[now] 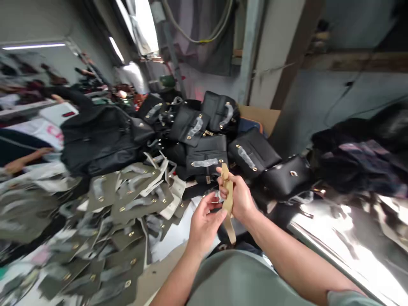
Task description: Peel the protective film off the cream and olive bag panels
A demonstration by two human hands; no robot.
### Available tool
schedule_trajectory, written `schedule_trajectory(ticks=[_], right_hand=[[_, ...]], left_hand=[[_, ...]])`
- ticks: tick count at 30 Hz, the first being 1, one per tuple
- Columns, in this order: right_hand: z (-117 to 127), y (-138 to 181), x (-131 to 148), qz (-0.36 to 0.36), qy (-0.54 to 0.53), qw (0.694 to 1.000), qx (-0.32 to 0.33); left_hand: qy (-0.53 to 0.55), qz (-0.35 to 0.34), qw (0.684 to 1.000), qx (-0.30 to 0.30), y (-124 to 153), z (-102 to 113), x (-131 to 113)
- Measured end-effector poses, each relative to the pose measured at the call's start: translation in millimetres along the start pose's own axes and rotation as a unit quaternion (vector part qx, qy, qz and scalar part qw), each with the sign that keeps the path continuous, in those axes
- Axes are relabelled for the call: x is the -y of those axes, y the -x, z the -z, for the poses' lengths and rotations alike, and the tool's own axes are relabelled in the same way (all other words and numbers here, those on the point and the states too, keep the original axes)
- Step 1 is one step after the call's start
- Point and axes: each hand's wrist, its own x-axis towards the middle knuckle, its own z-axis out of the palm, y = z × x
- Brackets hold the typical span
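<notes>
In front of my body, a tan strip (228,199) stands nearly upright, a small knob or fold near its top. My right hand (242,197) has its fingers curled round the upper part. Lower down, my left hand (207,221) presses its thumb against the strip, fingers bent beside it. The strip's material is too blurred to tell. Just beyond my hands lies a black handbag (204,155) with a plastic-wrapped handle and gold-coloured fittings.
Several black bags pile up behind, including one bag (255,153) at the right. Olive bag pieces (134,199) with wrapped handles cover the left. A large black bag (98,140) stands behind them. Another person's arm (28,160) reaches in at far left. A bright surface (347,242) lies right.
</notes>
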Motion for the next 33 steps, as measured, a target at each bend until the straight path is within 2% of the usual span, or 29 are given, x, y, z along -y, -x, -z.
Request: schedule_trajectory(ticks=[2,5,11,14,18,22,24,25,26,28,30,33], right_hand=[[-22,-1,-22,-0.018,0.043,0.999,0.019],[-53,5,-53,-0.031,0.117,0.991,0.052],[-92,24,-104,-0.138,0.107,0.972,0.158],[-101,27,-122,-0.183,0.094,0.96,0.187],[-109,27,-139,-0.234,0.097,0.942,0.219],[-105,18,-159,-0.191,0.129,0.948,0.221],[-94,15,-176,-0.149,0.2,0.94,0.233],[-86,16,-186,-0.131,0.261,0.919,0.265],[-77,19,-196,-0.12,0.326,0.885,0.311],[-56,30,-217,-0.119,0.432,0.785,0.428],[-33,42,-235,-0.134,0.484,0.686,0.528],[-1,52,-253,-0.141,0.534,0.557,0.621]], left_hand=[[-0.005,-0.027,0.999,-0.04,9,13,-1],[-0.022,-0.058,0.989,-0.138,23,32,-6],[0.006,-0.091,0.955,-0.282,60,73,-14],[0.046,-0.078,0.938,-0.335,82,89,-13],[0.162,-0.049,0.921,-0.351,115,106,-9],[0.209,-0.066,0.882,-0.416,150,123,-3],[0.219,-0.089,0.851,-0.469,167,133,-2],[0.222,-0.1,0.836,-0.491,175,139,-2],[0.222,-0.111,0.824,-0.509,182,144,-3],[0.216,-0.134,0.808,-0.532,195,154,-4],[0.181,-0.152,0.802,-0.549,205,162,-7],[0.04,-0.165,0.781,-0.601,215,168,-13]])
